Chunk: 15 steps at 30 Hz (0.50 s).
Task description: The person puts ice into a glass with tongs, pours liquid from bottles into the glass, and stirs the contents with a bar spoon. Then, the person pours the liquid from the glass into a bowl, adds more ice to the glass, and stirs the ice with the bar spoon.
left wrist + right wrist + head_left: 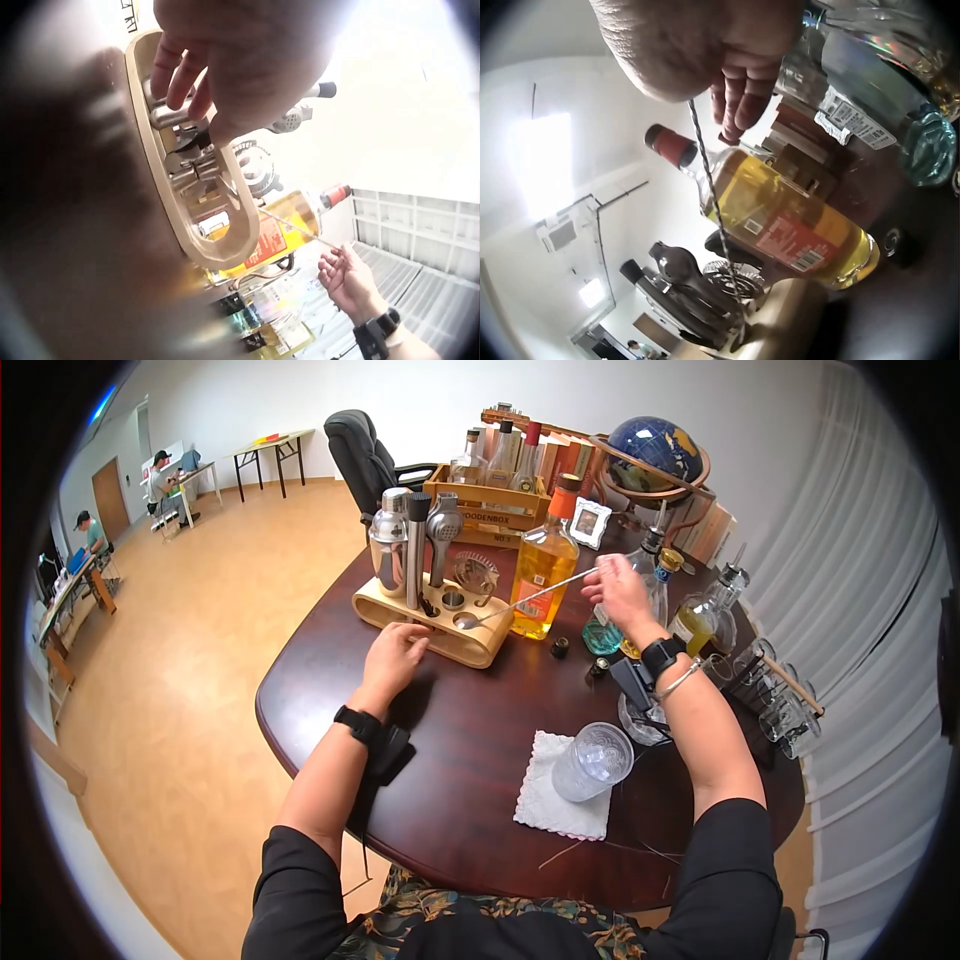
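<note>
A twisted bar spoon point(545, 592) slants from my right hand point(618, 596), which pinches its upper end; its bowl lies at a hole of the wooden bar stand point(480, 645). In the right wrist view the twisted shaft point(714, 196) passes in front of the amber bottle point(780, 217). My left hand point(396, 658) is at the stand's front side, and in the left wrist view its bent fingers point(180, 82) reach over the stand's opening beside a small black item point(196, 142). Whether they touch it I cannot tell. The stand holds a shaker point(390, 545), a muddler point(416, 550) and a strainer point(476, 572).
An ice-filled glass point(592, 762) stands on a white cloth point(535, 800) near the front. Bottles with pourers point(708, 610) and hanging glasses point(785, 710) are on the right. Behind are a wooden crate point(490, 520), a photo frame point(590, 523) and a globe point(655, 455).
</note>
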Each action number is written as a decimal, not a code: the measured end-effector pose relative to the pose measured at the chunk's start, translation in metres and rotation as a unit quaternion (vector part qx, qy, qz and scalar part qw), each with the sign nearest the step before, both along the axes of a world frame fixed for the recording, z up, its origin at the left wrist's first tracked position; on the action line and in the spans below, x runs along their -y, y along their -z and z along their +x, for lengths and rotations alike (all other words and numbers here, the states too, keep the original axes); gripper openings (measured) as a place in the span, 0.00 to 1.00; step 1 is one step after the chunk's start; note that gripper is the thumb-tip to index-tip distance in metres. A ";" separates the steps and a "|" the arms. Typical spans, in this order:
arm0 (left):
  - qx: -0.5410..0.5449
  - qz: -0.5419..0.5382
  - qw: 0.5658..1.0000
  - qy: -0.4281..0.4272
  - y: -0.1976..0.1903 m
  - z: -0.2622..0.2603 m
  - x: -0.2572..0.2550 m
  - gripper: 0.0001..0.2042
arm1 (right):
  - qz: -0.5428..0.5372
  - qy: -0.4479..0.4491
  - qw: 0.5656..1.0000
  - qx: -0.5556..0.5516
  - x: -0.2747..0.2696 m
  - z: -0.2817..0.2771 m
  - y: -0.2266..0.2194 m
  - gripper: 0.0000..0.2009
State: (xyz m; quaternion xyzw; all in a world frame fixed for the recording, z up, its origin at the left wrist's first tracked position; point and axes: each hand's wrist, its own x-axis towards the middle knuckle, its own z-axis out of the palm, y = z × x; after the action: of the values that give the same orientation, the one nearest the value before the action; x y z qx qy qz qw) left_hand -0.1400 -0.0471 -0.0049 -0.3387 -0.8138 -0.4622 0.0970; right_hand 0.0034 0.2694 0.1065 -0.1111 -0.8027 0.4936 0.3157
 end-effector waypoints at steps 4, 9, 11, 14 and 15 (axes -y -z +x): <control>0.169 0.086 0.982 0.013 0.010 -0.008 0.027 0.12 | -0.019 0.081 0.988 -0.133 -0.016 0.017 -0.015 0.12; 0.295 0.133 0.946 0.029 0.012 0.000 0.052 0.14 | -0.093 0.118 0.960 -0.234 -0.020 0.074 -0.051 0.10; 0.321 0.116 0.938 0.059 0.005 0.011 0.056 0.16 | -0.111 0.097 0.961 -0.234 -0.017 0.115 -0.065 0.11; 0.356 0.098 0.921 0.122 -0.003 0.027 0.047 0.17 | -0.078 0.050 0.976 -0.195 -0.002 0.180 -0.082 0.11; 0.360 0.089 0.917 0.149 -0.007 0.036 0.041 0.17 | -0.063 0.034 0.982 -0.176 0.004 0.201 -0.088 0.11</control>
State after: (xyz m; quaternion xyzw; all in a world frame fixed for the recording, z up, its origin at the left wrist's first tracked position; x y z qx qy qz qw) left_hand -0.1040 -0.0879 0.0017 -0.2569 -0.6890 -0.6328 -0.2425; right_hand 0.2041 0.2649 0.1949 -0.0695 -0.6974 0.5442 0.4611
